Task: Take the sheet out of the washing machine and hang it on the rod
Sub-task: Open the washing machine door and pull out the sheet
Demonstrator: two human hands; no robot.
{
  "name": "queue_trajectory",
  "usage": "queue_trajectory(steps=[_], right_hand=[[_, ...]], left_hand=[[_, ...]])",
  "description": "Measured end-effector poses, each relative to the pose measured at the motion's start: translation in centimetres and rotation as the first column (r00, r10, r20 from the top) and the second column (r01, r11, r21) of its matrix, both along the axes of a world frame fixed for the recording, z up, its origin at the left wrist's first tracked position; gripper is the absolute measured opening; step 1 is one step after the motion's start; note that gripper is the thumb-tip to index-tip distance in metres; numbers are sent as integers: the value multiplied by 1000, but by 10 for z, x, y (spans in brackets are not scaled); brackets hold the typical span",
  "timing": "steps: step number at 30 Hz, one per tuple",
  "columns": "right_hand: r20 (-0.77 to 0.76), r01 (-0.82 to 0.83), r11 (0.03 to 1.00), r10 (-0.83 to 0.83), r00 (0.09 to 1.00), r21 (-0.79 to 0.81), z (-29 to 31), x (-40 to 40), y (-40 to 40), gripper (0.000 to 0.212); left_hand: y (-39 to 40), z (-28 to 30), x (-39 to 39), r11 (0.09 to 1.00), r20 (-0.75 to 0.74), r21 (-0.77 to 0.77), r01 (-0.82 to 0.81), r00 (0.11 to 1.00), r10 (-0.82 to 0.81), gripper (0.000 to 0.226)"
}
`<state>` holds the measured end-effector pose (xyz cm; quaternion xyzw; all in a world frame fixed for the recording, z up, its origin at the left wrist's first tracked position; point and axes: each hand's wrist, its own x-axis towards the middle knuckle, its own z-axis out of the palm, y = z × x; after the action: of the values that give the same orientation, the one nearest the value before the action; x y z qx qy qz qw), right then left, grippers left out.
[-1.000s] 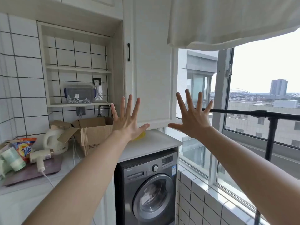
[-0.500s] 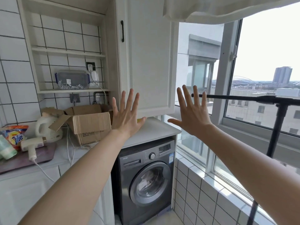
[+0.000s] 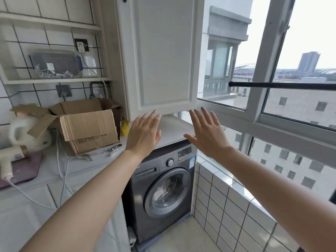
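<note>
The washing machine (image 3: pixel 161 186) has a dark grey front with a dull metallic sheen, and its round door shows a shiny chrome-like ring around clear, reflective glass. The rod (image 3: pixel 283 85) at the far right is matt black, probably metal. The worktop (image 3: pixel 172 128) above the machine is smooth and white with a soft sheen. On the left, the cardboard box (image 3: pixel 87 128) is brown, matt corrugated paperboard. Beside it lie bright metal clips (image 3: pixel 113 149). The detergent jug (image 3: pixel 27 133) at the far left is smooth white plastic. The wall tiles (image 3: pixel 223 206) under the window are glossy white ceramic with dark grout.
</note>
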<state>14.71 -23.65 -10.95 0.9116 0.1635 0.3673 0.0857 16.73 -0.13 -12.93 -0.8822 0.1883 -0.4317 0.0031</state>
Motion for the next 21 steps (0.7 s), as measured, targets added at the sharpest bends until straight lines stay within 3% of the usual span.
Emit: queue_trajectory(steps=[5,11,21], right_hand=[[-135,-11,1000,15,991,26,-44,48,25,73],[-256,-7,997,27,966,80,-119,89,45,66],[-564,89,994,-36,825,68,-229,121,40,61]], left_hand=[[20,-49,49,996,-50,-68,65,996,-68,38],[44,-121,90,989,-222,-144,37,973,-68,26],[44,-234,108,979,-552,-192,-71,833,-48,21]])
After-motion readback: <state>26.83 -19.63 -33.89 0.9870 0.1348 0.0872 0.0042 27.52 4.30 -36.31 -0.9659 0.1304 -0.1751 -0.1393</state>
